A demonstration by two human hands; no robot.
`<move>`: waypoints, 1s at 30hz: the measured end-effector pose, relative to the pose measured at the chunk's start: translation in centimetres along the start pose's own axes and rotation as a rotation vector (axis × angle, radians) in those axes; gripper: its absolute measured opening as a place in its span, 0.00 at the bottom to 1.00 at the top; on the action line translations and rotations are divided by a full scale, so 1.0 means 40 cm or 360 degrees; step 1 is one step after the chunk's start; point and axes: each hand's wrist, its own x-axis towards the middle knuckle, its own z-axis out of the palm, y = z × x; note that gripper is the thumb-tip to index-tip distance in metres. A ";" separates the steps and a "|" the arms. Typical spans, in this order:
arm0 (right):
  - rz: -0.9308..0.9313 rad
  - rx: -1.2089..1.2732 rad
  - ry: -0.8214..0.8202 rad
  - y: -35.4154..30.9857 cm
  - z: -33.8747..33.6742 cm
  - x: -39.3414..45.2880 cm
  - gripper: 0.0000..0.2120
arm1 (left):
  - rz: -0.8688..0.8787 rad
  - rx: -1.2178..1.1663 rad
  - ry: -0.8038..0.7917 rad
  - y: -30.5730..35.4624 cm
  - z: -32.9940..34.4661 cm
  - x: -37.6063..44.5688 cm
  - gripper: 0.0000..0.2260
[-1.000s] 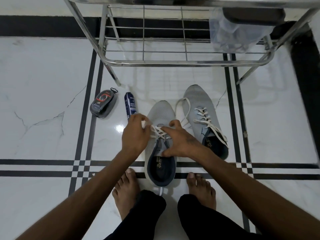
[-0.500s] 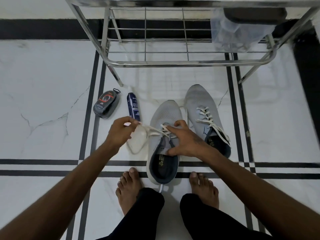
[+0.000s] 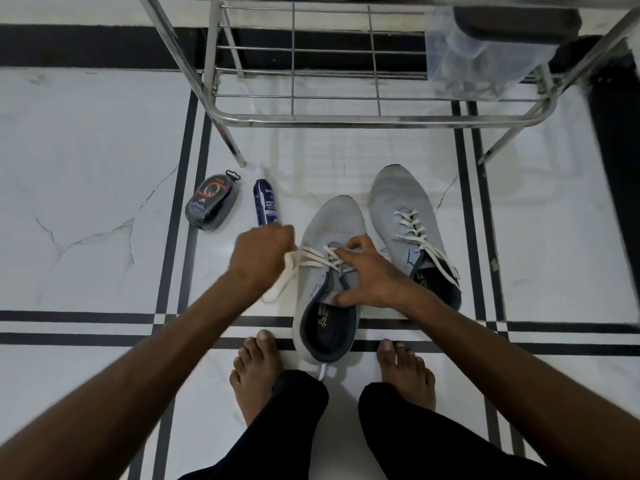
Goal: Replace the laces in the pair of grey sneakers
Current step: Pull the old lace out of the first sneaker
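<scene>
Near grey sneaker (image 3: 330, 233): on the white floor (image 3: 86, 161) between my bare feet, toe away from me. White lace (image 3: 311, 259): part-threaded, loose end trailing left. Left hand (image 3: 261, 256): fingers curled, pinching the lace beside the shoe. Right hand (image 3: 369, 275): fingers spread, pressing the eyelets and collar. Second grey sneaker (image 3: 401, 202): just right, laced. Polish case (image 3: 212, 202), cleaner can (image 3: 265, 201): left. Steel rack (image 3: 346, 117): behind.
</scene>
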 end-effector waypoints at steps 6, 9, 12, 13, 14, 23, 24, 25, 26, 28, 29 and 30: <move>0.0022 0.0026 0.0028 0.000 0.012 0.002 0.48 | -0.0355 -0.0630 0.0369 -0.095 0.008 -0.062 0.03; 0.0014 -0.0008 0.0052 0.000 0.011 0.007 0.44 | 0.0186 -0.0615 0.0294 0.026 0.014 -0.046 0.08; -0.0003 -0.0099 0.0071 -0.001 0.012 0.008 0.39 | 0.0297 -0.0469 -0.0103 0.107 0.031 -0.012 0.09; -0.0004 -0.0124 0.0065 -0.001 0.012 0.008 0.39 | 0.0250 -0.0453 -0.0185 0.112 0.035 -0.003 0.08; -0.0008 -0.0143 0.0056 0.000 0.013 0.007 0.40 | 0.0218 -0.0455 -0.0197 0.108 0.037 0.004 0.06; 0.0047 -0.0160 0.0042 0.002 0.010 0.003 0.47 | -0.0529 -0.0652 0.0100 -0.143 -0.010 -0.074 0.03; 0.0047 -0.0155 0.0046 0.001 0.011 0.004 0.47 | -0.0476 -0.0509 0.0105 -0.134 -0.007 -0.082 0.04; 0.0044 -0.0157 0.0048 -0.001 0.013 0.004 0.47 | -0.0379 -0.0444 0.0172 -0.108 -0.004 -0.084 0.05; 0.0040 -0.0159 0.0058 -0.002 0.013 0.004 0.47 | -0.0244 -0.0453 0.0254 -0.070 -0.002 -0.080 0.07; 0.0025 -0.0166 0.0090 -0.003 0.014 0.004 0.46 | 0.0095 -0.0466 0.0254 0.015 0.009 -0.058 0.11; 0.0012 -0.0175 0.0099 -0.004 0.015 0.002 0.45 | 0.0201 -0.0461 0.0147 0.052 0.017 -0.044 0.12; 0.0001 -0.0187 0.0102 -0.004 0.015 0.001 0.46 | 0.0243 -0.0459 0.0003 0.083 0.026 -0.028 0.12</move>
